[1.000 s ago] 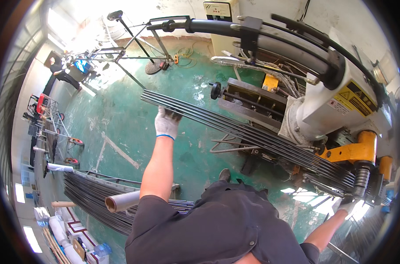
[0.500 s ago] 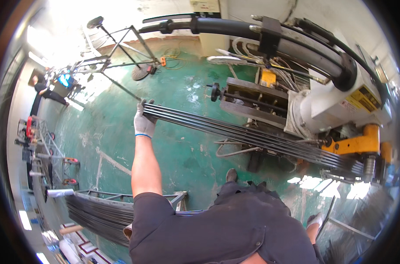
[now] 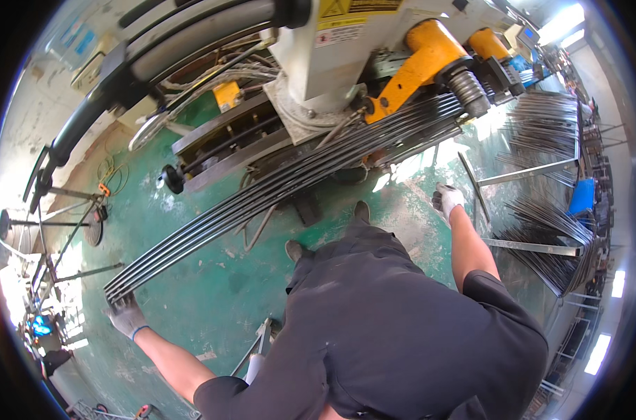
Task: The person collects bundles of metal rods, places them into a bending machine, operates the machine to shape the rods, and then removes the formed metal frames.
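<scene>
R hand [image 3: 447, 199] moved fwd, off rods [image 3: 290, 180]; mach. label [image 3: 339, 23] yellow.

The rods [image 3: 283, 186] are dark, smooth metal with glossy highlights along their lengths. At their left end, the left glove [image 3: 128, 319] is pale, matt, knit-looking cloth. Over their right end, the bracket [image 3: 407, 78] looks like smooth orange-painted metal, and the ribbed cylinder [image 3: 470, 91] bare grey metal. Beneath them, the green floor [image 3: 181, 308] looks painted, scuffed and patchy. Nearer than them, the shirt [image 3: 416, 322] is matt cloth.
</scene>
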A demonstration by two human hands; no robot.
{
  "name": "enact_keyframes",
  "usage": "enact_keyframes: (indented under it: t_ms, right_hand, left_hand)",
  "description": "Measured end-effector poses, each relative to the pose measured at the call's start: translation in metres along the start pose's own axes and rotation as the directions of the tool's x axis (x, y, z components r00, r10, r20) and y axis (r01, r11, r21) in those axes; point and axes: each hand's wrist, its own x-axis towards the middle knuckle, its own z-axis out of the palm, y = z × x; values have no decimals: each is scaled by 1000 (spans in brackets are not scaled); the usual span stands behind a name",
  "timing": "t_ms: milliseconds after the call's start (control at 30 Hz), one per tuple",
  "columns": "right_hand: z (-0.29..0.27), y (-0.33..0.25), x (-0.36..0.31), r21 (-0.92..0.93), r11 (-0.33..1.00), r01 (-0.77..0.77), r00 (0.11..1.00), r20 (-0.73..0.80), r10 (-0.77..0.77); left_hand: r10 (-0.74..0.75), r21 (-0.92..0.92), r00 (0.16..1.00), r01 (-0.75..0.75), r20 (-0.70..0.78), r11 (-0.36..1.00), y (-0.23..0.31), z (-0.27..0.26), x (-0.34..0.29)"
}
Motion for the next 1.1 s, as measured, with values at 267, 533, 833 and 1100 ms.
enact_keyframes:
  t_ms: [267, 533, 833, 1100]
  right_hand:
    - [-79, 39, 104, 55, 981, -184, 983, 21, 183]
    - [-122, 19, 291, -456, 884, -100, 986, 73, 149]
    - [-80, -31, 296, -294, 948, -125, 874, 419, 246]
    - [-141, 7, 247, -310, 930, -198, 929, 245, 279]
  left_hand:
    - [-306, -38, 951, 305, -39, 952, -204, 16, -94]
    - [-579, 181, 802, 553, 150, 813, -459, 193, -308]
    - [-407, 692, 686, -197, 603, 694, -577, 181, -397]
    - [-645, 596, 756, 468, 113, 652, -532, 273, -438]
